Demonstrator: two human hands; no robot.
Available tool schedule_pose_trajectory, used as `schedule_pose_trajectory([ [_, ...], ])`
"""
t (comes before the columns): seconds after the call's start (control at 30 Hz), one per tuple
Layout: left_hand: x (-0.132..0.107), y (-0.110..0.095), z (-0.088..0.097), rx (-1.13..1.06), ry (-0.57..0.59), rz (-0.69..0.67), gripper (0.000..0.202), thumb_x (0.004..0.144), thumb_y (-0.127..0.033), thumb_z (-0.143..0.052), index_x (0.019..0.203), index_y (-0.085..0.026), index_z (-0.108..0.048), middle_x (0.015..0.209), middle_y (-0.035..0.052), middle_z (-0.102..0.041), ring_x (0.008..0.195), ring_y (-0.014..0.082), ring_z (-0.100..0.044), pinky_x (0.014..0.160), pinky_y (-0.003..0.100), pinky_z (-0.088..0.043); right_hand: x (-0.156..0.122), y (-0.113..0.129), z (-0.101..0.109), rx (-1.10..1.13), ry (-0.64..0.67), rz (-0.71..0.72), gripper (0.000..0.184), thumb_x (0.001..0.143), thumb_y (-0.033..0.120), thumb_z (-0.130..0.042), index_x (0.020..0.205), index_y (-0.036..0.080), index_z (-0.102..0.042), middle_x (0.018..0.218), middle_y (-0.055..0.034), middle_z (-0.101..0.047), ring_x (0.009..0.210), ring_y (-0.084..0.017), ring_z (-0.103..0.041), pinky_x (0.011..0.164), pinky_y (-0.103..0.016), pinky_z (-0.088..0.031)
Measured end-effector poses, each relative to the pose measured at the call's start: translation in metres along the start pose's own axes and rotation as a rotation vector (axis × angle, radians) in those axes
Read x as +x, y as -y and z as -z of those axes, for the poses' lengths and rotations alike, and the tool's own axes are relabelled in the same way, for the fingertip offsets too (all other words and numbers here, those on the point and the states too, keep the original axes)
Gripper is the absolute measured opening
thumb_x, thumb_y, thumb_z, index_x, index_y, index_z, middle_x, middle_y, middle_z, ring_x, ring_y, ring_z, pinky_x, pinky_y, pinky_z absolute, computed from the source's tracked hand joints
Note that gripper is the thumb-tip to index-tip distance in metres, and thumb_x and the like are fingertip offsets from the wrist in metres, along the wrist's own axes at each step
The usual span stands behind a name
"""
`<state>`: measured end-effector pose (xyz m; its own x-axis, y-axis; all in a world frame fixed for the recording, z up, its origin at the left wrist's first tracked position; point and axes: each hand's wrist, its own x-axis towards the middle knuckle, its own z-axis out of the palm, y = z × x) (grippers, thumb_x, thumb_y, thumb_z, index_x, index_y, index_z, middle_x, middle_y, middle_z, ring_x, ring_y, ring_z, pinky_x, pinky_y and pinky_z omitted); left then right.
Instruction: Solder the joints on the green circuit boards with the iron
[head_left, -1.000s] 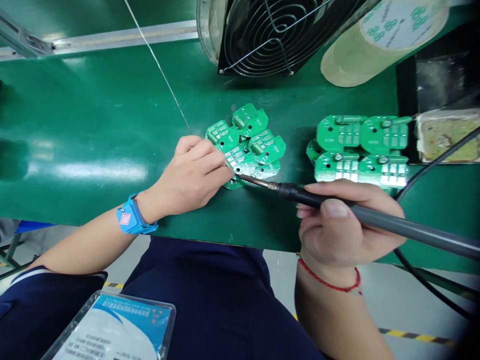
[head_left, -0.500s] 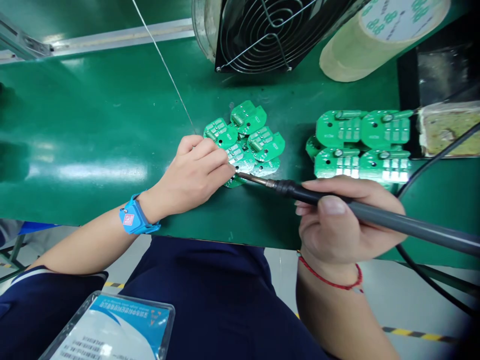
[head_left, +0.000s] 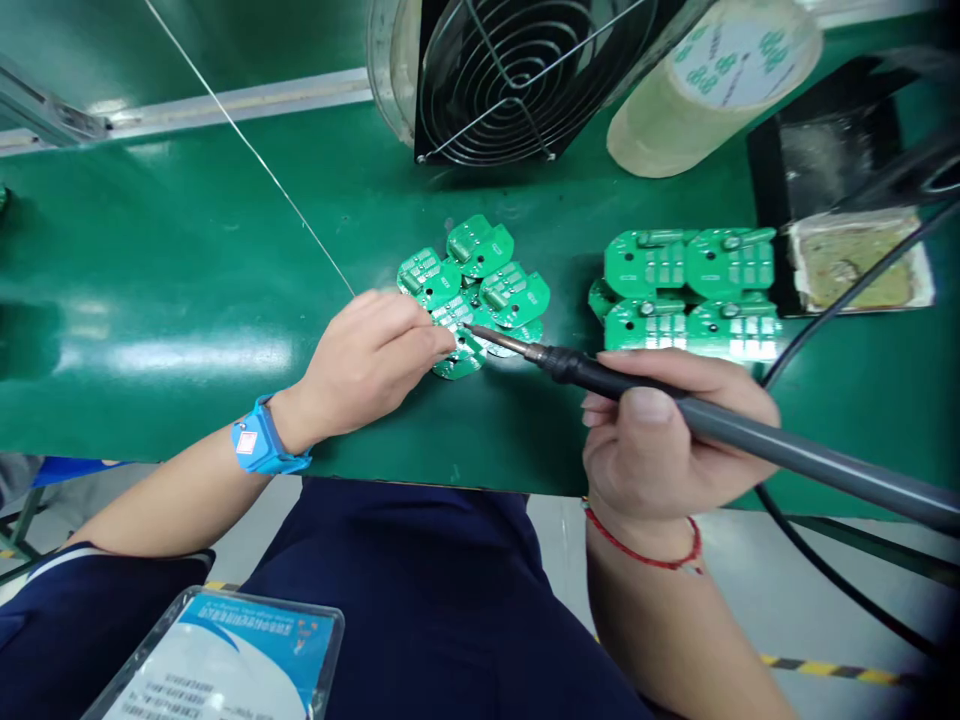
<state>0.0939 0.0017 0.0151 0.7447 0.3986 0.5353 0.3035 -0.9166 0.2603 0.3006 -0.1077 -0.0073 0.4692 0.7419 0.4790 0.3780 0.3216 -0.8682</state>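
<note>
My left hand point(head_left: 367, 360), with a blue wrist strap point(head_left: 259, 440), is closed in a pinch on a thin solder wire point(head_left: 247, 150) that runs up to the far left. Its fingertips rest at a loose cluster of small green circuit boards point(head_left: 480, 285) on the green table. My right hand point(head_left: 660, 440) is wrapped round a grey soldering iron point(head_left: 750, 435). The iron's metal tip touches a board in the cluster right beside my left fingertips.
A second group of green boards point(head_left: 690, 290) lies in rows to the right. Behind stand a black wire-guard fan point(head_left: 517, 70), a large roll of tape point(head_left: 712, 80) and a sponge tray point(head_left: 855, 265). The iron's black cable point(head_left: 825, 570) loops off the table's near edge.
The iron's tip has shifted slightly up and left onto a board in the cluster. My left hand stayed pinched beside it. The view has turned a little, so everything sits further left.
</note>
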Motion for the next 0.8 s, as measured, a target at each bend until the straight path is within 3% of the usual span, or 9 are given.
schedule_pose_trajectory([
  [0.1,0.002,-0.010,0.004,-0.281,0.073,0.140,0.009,0.093,-0.011,-0.059,0.097,-0.019,-0.060,0.084,-0.0008,-0.063,0.077,0.0092,-0.058,0.067,0.021,-0.046,-0.003,0.005,-0.004,-0.028,0.078,-0.088,0.023,0.090,0.031,-0.062,0.110,0.025,-0.071,0.069,0.0028,-0.066,0.056,-0.011,-0.061,0.052,-0.027,-0.051],
  [0.2,0.003,-0.023,0.000,-0.447,0.040,0.255,0.010,0.092,-0.013,-0.061,0.095,-0.019,-0.054,0.080,-0.0024,-0.058,0.069,0.0079,-0.055,0.061,0.018,-0.046,-0.004,0.013,-0.013,-0.005,0.211,-0.150,0.033,0.091,0.026,-0.061,0.123,0.028,-0.064,0.082,0.0020,-0.071,0.059,-0.009,-0.062,0.057,-0.025,-0.055],
  [0.3,0.005,-0.033,-0.006,-0.483,-0.033,0.259,0.014,0.092,-0.016,-0.062,0.089,-0.020,-0.048,0.076,-0.0039,-0.054,0.067,0.0076,-0.053,0.060,0.017,-0.046,-0.005,0.021,-0.023,0.020,0.303,-0.156,0.036,0.088,0.023,-0.065,0.123,0.028,-0.063,0.094,0.0008,-0.072,0.072,-0.010,-0.066,0.067,-0.026,-0.059],
  [0.37,0.008,-0.033,-0.006,-0.418,-0.013,0.183,0.012,0.095,-0.018,-0.059,0.089,-0.019,-0.048,0.077,-0.0032,-0.057,0.071,0.0083,-0.056,0.065,0.018,-0.048,-0.005,0.024,-0.026,0.052,0.314,-0.166,0.035,0.088,0.022,-0.064,0.123,0.028,-0.062,0.096,0.0004,-0.071,0.075,-0.011,-0.067,0.069,-0.027,-0.060],
  [0.47,0.016,-0.024,0.003,-0.123,0.035,-0.022,0.005,0.098,-0.018,-0.053,0.093,-0.018,-0.052,0.081,-0.0002,-0.064,0.073,0.0107,-0.057,0.065,0.022,-0.046,-0.003,0.022,-0.026,0.034,0.218,-0.195,0.033,0.088,0.021,-0.064,0.120,0.027,-0.063,0.094,0.0000,-0.070,0.070,-0.010,-0.064,0.064,-0.026,-0.059],
  [0.57,0.024,-0.011,0.014,0.205,-0.014,-0.158,0.007,0.097,-0.018,-0.054,0.090,-0.019,-0.057,0.078,-0.0001,-0.066,0.068,0.0139,-0.055,0.061,0.029,-0.038,0.003,0.016,-0.018,-0.010,0.067,-0.199,0.035,0.086,0.024,-0.068,0.121,0.027,-0.064,0.086,0.0010,-0.067,0.063,-0.009,-0.060,0.056,-0.025,-0.055],
  [0.67,0.029,-0.006,0.014,0.273,0.023,-0.090,0.015,0.095,-0.016,-0.053,0.081,-0.018,-0.059,0.072,0.0002,-0.064,0.065,0.0147,-0.055,0.059,0.032,-0.033,0.009,0.011,-0.006,-0.043,-0.001,-0.164,0.039,0.085,0.025,-0.069,0.123,0.028,-0.063,0.082,0.0023,-0.068,0.062,-0.009,-0.062,0.053,-0.024,-0.054],
  [0.8,0.029,-0.012,0.002,0.148,0.196,0.052,0.021,0.095,-0.014,-0.047,0.080,-0.017,-0.061,0.072,0.0000,-0.061,0.065,0.0138,-0.056,0.060,0.030,-0.037,0.011,0.007,0.010,-0.160,-0.045,-0.096,0.032,0.087,0.027,-0.067,0.118,0.027,-0.068,0.083,0.0004,-0.072,0.058,-0.010,-0.064,0.050,-0.025,-0.052],
])
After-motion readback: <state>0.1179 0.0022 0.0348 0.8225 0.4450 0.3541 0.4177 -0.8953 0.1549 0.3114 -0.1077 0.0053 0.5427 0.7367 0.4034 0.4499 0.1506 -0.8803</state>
